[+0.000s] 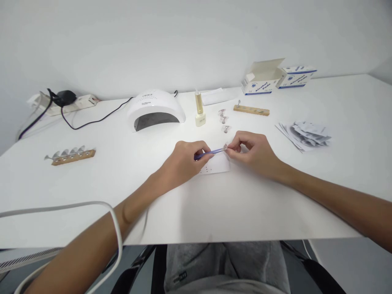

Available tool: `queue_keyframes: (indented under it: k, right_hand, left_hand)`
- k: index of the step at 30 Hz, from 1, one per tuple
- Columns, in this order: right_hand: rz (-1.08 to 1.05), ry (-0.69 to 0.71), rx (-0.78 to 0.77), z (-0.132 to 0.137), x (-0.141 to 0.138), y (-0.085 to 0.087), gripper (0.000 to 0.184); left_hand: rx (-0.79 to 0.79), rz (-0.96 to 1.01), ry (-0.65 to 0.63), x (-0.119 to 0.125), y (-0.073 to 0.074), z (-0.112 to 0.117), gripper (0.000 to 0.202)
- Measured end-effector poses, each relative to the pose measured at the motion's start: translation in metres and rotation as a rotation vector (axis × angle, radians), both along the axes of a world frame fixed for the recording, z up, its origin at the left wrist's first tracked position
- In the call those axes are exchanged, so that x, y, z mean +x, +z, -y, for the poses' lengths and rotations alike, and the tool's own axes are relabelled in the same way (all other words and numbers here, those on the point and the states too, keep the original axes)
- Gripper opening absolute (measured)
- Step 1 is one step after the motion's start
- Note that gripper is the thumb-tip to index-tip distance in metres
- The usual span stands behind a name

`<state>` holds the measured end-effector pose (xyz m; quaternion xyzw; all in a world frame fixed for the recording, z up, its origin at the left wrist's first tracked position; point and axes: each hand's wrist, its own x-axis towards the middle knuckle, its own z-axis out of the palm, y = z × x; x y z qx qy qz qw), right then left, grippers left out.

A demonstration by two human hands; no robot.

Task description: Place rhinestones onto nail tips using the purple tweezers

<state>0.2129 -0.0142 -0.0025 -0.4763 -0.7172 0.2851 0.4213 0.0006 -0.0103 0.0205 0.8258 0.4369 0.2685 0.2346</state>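
Note:
My left hand (188, 161) is closed around blue tweezers (203, 154), whose silver tips point right. The tips meet a small nail tip on a metal stand (226, 146), pinched between the thumb and forefinger of my right hand (252, 153); its detail is too small to make out. Beneath both hands lies a white card (219, 165) with rows of small dark dots, partly covered by my left hand. Just beyond, several clear nail tips on metal stands (226, 129) rest on the table.
A white nail lamp (156, 104) and a gold-capped bottle (200, 114) stand behind. Wooden strips lie left (73, 157) and right (251, 110). Alcohol pad boxes (261, 83), a pile of packets (306, 136) and a power strip (82, 104) surround them. A white cable (113, 216) crosses my left forearm.

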Motion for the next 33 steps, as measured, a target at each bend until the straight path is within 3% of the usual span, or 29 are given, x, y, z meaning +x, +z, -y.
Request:
queue_keyframes:
  k: [10, 20, 23, 29, 33]
  right_hand:
    - [0.012, -0.011, 0.014, 0.000, 0.000, 0.001, 0.013]
    - [-0.021, -0.015, -0.038, 0.000, 0.000, 0.001, 0.015]
    - [-0.024, -0.018, -0.056, 0.000, 0.000, 0.001, 0.017]
    - [-0.063, -0.069, -0.114, -0.002, 0.002, -0.001, 0.022]
    - [-0.103, -0.078, -0.144, -0.003, 0.003, -0.004, 0.023]
  left_hand:
    - [-0.012, 0.059, 0.007, 0.000, 0.003, 0.000, 0.017]
    - [-0.103, 0.299, 0.033, -0.002, 0.011, -0.004, 0.019]
    - [-0.015, 0.267, 0.003, -0.005, 0.010, -0.007, 0.020]
    - [0.390, 0.030, -0.017, -0.006, -0.003, -0.007, 0.019]
    - [0.476, -0.072, -0.046, -0.005, -0.008, -0.006, 0.021]
